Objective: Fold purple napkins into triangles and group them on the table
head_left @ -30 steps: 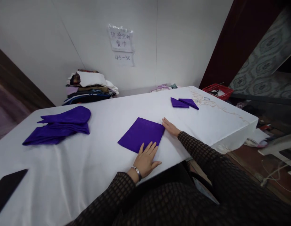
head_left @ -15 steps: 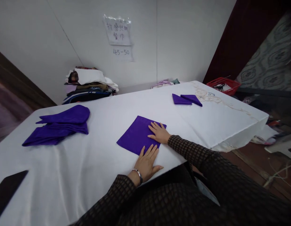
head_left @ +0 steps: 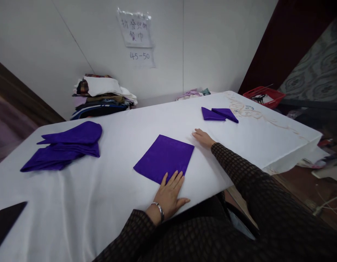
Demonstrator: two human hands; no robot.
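Note:
A purple cloth napkin (head_left: pixel 165 156), folded into a flat square, lies at an angle on the white tablecloth (head_left: pixel 124 145). My left hand (head_left: pixel 169 194) rests flat on its near corner, fingers spread, with a silver bracelet at the wrist. To the right of the napkin and apart from it, my right hand (head_left: pixel 203 138) is stretched out just over the cloth, holding nothing, its fingers slightly blurred. Two purple folded napkins (head_left: pixel 220 114) lie farther back to the right. At the left, a loose pile of purple napkins (head_left: pixel 66 147) is heaped on the table.
A stack of folded clothes (head_left: pixel 101 94) stands behind the table by the wall. A red basket (head_left: pixel 263 97) with a dark item in it sits beyond the far right corner. The corner of a dark flat object (head_left: pixel 7 222) shows at the lower left. Handwritten paper signs (head_left: pixel 137 36) hang on the wall.
My right hand has left the square napkin and moved right and away from me, towards the two folded napkins. My left hand stays on the near corner. The view has shifted slightly.

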